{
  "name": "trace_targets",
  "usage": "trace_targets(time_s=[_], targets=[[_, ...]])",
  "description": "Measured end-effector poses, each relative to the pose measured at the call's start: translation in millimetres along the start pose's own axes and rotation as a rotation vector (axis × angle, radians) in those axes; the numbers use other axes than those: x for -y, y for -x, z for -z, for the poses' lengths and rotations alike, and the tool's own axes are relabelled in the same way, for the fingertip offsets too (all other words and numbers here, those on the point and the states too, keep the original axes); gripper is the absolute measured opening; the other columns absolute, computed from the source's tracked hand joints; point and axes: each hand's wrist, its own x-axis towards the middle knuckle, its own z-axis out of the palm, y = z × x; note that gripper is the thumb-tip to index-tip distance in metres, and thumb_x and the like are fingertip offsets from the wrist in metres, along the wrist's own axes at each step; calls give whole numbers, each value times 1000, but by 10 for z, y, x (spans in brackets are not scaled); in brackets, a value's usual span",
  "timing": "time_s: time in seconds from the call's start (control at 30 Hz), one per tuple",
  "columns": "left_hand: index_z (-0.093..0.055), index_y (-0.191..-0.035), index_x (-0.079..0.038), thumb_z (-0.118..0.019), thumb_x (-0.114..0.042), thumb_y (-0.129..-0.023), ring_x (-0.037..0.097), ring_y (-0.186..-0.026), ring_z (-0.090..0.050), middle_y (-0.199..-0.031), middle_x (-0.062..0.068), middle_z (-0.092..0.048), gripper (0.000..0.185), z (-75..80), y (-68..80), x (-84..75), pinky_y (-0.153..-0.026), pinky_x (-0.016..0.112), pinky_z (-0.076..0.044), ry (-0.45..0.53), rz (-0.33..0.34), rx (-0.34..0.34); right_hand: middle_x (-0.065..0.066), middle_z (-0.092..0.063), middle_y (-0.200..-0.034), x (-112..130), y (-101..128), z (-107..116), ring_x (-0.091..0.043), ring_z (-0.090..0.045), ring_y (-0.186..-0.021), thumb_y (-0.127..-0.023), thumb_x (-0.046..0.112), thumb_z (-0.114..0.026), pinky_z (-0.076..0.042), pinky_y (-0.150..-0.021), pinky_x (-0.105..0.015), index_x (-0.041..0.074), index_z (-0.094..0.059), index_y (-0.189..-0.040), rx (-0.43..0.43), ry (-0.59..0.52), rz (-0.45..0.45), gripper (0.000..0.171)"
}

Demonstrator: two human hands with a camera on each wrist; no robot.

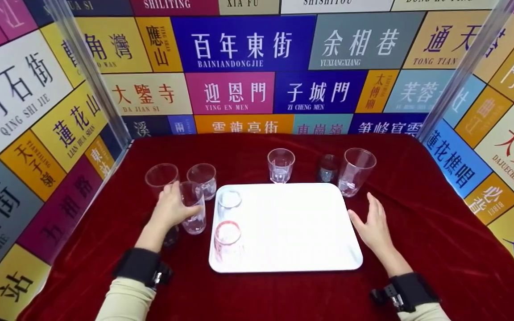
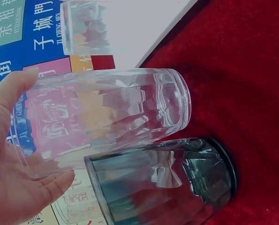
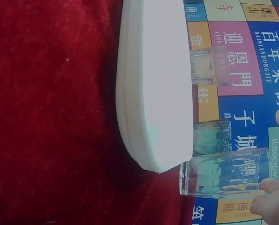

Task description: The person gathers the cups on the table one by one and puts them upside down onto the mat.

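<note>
My left hand (image 1: 174, 207) grips a tall clear glass (image 2: 106, 110) near its rim, thumb on one side and fingers on the other. This glass stands left of a white tray (image 1: 288, 227). A dark tinted glass (image 2: 162, 183) sits close beside it, mostly hidden under my hand and wrist in the head view. On the tray's left side are a small clear glass (image 1: 230, 200) and a pink-rimmed glass (image 1: 228, 240). My right hand (image 1: 375, 227) is held with fingers extended by the tray's right edge, holding nothing, in front of another tall clear glass (image 1: 357, 174).
Behind my left hand stand a wide-rimmed clear glass (image 1: 162, 174) and a shorter clear glass (image 1: 202, 180). A faceted glass (image 1: 280, 165) and a dark glass (image 1: 327, 168) stand behind the tray. Dark red cloth (image 1: 292, 294) covers the table, with sign-printed walls (image 1: 243, 44) around it.
</note>
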Motion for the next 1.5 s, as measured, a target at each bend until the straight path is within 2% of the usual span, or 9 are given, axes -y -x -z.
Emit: trace_targets(time_s=[0.47, 0.73, 0.93, 1.07, 1.13, 1.2, 1.37, 1.43, 1.5], targets=[[-20, -126, 10, -70, -40, -57, 44, -109, -28, -121, 29, -27, 98, 98, -12, -126, -92, 47, -27, 40, 60, 14, -26, -32, -121, -21, 41, 22, -37, -25, -114, -75, 24, -60, -21, -92, -47, -8, -22, -126, -38, -25, 6, 71], [-18, -127, 9, -69, -39, -57, 46, -108, -28, -120, 32, -26, 99, 470, -14, -400, -91, 49, -27, 61, 151, -45, -26, -33, -120, -33, 57, -5, -36, -26, -113, -74, 22, -61, -22, -92, -47, -8, -22, -126, -51, -40, 14, 71], [-15, -129, 6, -68, -42, -59, 40, -113, -27, -124, 29, -25, 100, 730, 15, -566, -94, 45, -25, 187, 190, -107, -26, -32, -120, -26, 46, -26, -37, -26, -113, -75, 21, -60, -21, -92, -47, -8, -22, -126, -46, -49, 20, 70], [-16, -130, 2, -68, -45, -58, 32, -113, -31, -123, 22, -31, 100, 762, 25, -669, -95, 37, -27, 353, 239, -160, -26, -32, -120, -7, 34, -31, -37, -26, -113, -75, 20, -60, -22, -92, -47, -8, -22, -125, -51, -61, 20, 70], [-16, -131, 0, -69, -43, -59, 29, -111, -35, -123, 18, -33, 100, 733, 25, -730, -94, 34, -29, 496, 263, -176, -26, -33, -120, 21, 24, -36, -37, -27, -113, -75, 19, -61, -22, -92, -47, -9, -23, -125, -61, -71, 25, 69], [-14, -132, -2, -69, -38, -61, 23, -108, -38, -124, 15, -34, 97, 681, 18, -793, -91, 30, -32, 694, 285, -175, -26, -34, -120, 69, 2, -51, -36, -28, -113, -74, 18, -61, -22, -92, -46, -9, -24, -125, -75, -90, 30, 68], [-9, -131, 1, -62, -21, -73, 13, -82, -49, -126, 17, -32, 81, 505, -13, -945, -81, 28, -41, 1281, 331, -60, -25, -38, -117, 305, -101, -125, -33, -32, -112, -76, 11, -58, -24, -93, -43, -7, -27, -124, -102, -239, 15, 60], [-15, -129, 4, -57, -17, -77, 13, -77, -49, -124, 16, -32, 70, 420, -27, -1018, -80, 31, -42, 1443, 339, 1, -25, -38, -117, 436, -147, -163, -33, -34, -111, -77, 8, -56, -24, -94, -42, -7, -27, -124, -88, -350, 0, 57], [-24, -125, 6, -53, -16, -79, 15, -77, -49, -121, 16, -33, 58, 330, -33, -1104, -81, 34, -41, 1526, 347, 50, -24, -38, -119, 575, -186, -200, -33, -35, -111, -79, 7, -54, -26, -94, -41, -6, -27, -124, -56, -442, -14, 54]])
